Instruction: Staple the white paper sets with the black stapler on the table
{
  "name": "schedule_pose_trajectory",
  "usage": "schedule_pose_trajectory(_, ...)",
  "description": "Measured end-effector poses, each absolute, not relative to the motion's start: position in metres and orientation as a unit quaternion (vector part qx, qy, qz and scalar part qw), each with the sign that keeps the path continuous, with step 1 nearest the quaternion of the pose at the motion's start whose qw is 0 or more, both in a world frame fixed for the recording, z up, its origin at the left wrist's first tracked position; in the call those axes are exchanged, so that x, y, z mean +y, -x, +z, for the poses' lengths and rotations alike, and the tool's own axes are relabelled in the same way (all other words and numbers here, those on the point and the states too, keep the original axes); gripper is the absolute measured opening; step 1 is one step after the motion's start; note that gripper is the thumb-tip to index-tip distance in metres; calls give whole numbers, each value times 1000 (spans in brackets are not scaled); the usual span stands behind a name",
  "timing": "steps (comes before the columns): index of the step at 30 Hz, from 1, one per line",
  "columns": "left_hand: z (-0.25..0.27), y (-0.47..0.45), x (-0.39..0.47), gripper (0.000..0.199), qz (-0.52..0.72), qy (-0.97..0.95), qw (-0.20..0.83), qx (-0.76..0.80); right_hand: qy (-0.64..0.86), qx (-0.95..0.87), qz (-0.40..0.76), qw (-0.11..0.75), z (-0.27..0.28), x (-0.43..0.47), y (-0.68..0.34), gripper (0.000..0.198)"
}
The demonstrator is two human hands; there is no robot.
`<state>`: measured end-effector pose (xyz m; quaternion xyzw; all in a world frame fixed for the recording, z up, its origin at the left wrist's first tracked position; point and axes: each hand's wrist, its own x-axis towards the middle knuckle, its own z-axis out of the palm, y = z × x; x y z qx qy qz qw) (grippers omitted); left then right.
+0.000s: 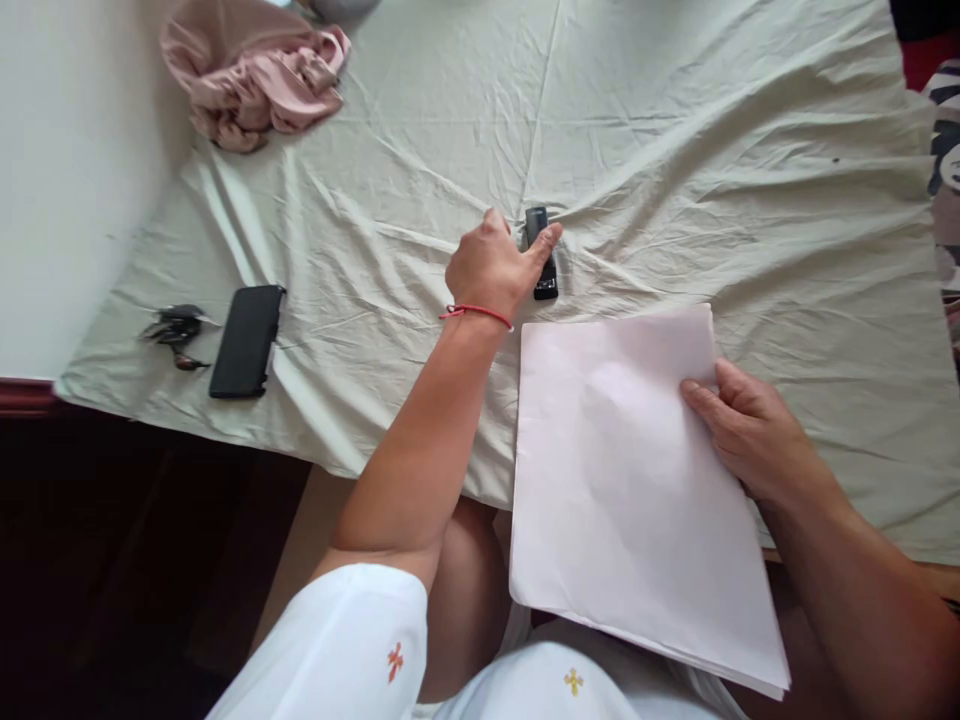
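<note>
My left hand (495,262), with a red string bracelet at the wrist, reaches to the middle of the cloth. Its thumb lies across a small black stapler (544,284), and the other fingers curl on the stapler's left side, partly hidden from me. A thin stack of white paper sheets (619,470) is pinched by my right hand (750,425) at its right edge, thumb on top and fingers underneath. The stack's upper part is over the table edge and its lower part over my lap.
A wrinkled pale green cloth (405,160) covers the table. On the left lie a black phone (246,342) and a bunch of keys (180,328). Pink fabric (259,75) is heaped at the back left, beside the white wall (75,180). Patterned cloth (946,165) shows at the right edge.
</note>
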<state>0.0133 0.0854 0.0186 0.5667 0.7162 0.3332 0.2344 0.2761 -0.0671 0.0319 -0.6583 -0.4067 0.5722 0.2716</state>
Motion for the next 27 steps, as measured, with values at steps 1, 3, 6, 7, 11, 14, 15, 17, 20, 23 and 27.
schedule_pose_trajectory(1,17,-15,91,39,338,-571,239,709,656,-403,577,273,31,-67,-276,30)
schedule_pose_trajectory(3,15,-20,98,34,316,-573,236,718,651,-388,592,273,29,-66,-275,32)
schedule_pose_trajectory(6,18,-29,87,36,295,-569,217,736,641,-373,618,261,27,-65,-278,34)
schedule_pose_trajectory(7,21,-31,78,38,294,-568,213,739,637,-376,623,255,26,-65,-279,34)
schedule_pose_trajectory(11,31,-38,34,37,262,-552,184,770,613,-421,633,215,24,-71,-287,33)
schedule_pose_trajectory(14,35,-43,10,30,252,-553,182,773,598,-432,645,201,26,-78,-291,36)
schedule_pose_trajectory(15,36,-43,5,29,247,-555,184,773,596,-430,648,200,27,-80,-292,36)
schedule_pose_trajectory(17,34,-43,-3,28,245,-556,182,773,593,-429,652,198,30,-84,-292,38)
schedule_pose_trajectory(20,28,-39,-12,27,278,-560,197,755,596,-428,650,196,32,-88,-292,40)
schedule_pose_trajectory(23,19,-29,-18,25,333,-565,249,712,588,-424,656,209,31,-90,-294,40)
schedule_pose_trajectory(27,9,-19,-20,20,387,-549,306,675,599,-399,661,216,27,-93,-301,40)
